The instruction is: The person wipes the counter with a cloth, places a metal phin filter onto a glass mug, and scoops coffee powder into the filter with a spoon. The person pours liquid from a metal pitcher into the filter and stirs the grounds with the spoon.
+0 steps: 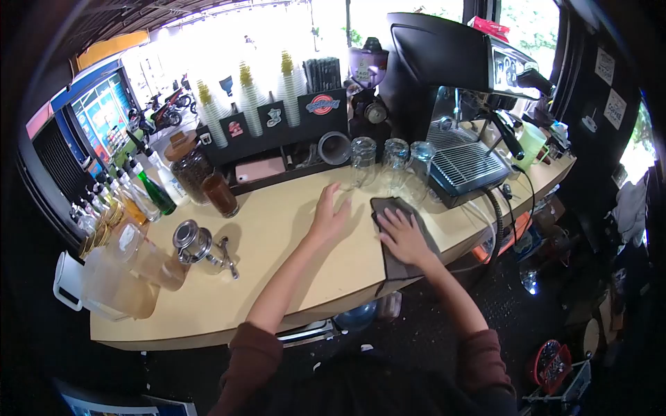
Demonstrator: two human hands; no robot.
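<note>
My right hand [404, 237] lies flat on a dark folded cloth [401, 267], its fingers spread. The cloth rests on the light wooden counter [312, 284] and reaches its front edge. To the left, my left hand [329, 216] is open above or on the counter, with thumb and fingers apart and nothing in it. Just beyond the hands stand several clear glasses [363, 161] close together. Farther left are a metal coffee dripper [194, 243] with a tamper-like metal piece beside it, and a glass of brown drink [220, 196].
An espresso machine [461, 163] with a drip tray stands right of the glasses, a grinder [368, 104] behind them. Stacked plastic cups [250, 104] fill a black organizer [305, 111] holding a phone [260, 168]. Pitchers [121, 281], bottles [151, 187] and a bean jar [189, 166] line the left.
</note>
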